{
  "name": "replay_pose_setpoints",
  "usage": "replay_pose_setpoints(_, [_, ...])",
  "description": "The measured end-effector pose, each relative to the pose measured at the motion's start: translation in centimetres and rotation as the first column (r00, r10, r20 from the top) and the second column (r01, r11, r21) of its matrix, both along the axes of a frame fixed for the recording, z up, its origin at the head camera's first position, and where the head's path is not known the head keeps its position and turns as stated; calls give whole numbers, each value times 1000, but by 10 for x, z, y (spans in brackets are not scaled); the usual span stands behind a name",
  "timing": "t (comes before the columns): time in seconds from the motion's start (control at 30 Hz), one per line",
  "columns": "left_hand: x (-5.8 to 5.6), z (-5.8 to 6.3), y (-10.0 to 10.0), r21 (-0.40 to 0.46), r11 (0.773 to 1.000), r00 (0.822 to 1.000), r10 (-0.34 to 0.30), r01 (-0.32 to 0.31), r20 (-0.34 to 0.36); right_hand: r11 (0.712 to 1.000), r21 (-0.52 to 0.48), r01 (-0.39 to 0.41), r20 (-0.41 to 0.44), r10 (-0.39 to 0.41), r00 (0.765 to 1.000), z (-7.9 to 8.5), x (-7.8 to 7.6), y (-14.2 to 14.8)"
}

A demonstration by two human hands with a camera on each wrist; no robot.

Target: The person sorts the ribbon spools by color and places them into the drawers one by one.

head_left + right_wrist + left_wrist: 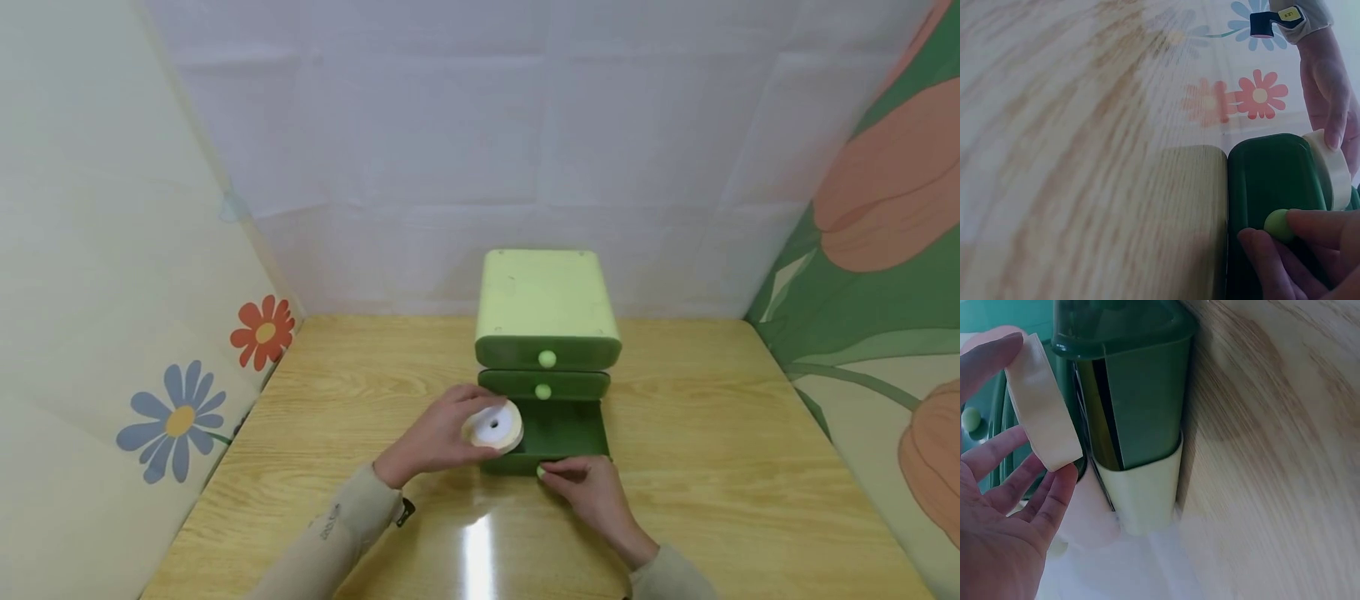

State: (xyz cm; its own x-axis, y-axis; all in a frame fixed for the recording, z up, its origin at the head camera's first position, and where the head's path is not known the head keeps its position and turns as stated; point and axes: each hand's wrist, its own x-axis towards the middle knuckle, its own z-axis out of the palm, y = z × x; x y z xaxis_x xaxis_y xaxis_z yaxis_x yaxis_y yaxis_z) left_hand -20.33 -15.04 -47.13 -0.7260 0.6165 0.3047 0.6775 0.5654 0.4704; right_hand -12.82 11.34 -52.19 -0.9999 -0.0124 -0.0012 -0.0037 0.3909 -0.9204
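Note:
My left hand (441,432) holds a roll of cream ribbon (504,433) on a white spool by its rim, between thumb and fingers. The roll (1044,406) is tilted over the left side of the pulled-out bottom drawer (566,432) of a small green cabinet (549,292). No other thing shows in the visible part of that drawer. With thumb and fingers, my right hand (594,493) pinches the drawer's round light-green knob (1277,225). The ribbon roll (1335,172) also appears behind the drawer front (1275,178) in the right wrist view.
Above the bottom drawer, the middle drawer (506,384) sticks out a little; the top drawer (506,353) appears closed. The cabinet stands on a wood-grain table (375,367), near a white cloth backdrop (420,167). Flower-patterned panels (180,421) flank the table.

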Motion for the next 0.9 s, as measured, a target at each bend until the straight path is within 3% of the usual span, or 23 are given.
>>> replay_pose_setpoints(0.9, [-1,3,30,-139,987,996,-79,84,40,1000,28,-11,-8,11,1000,1,0,1])
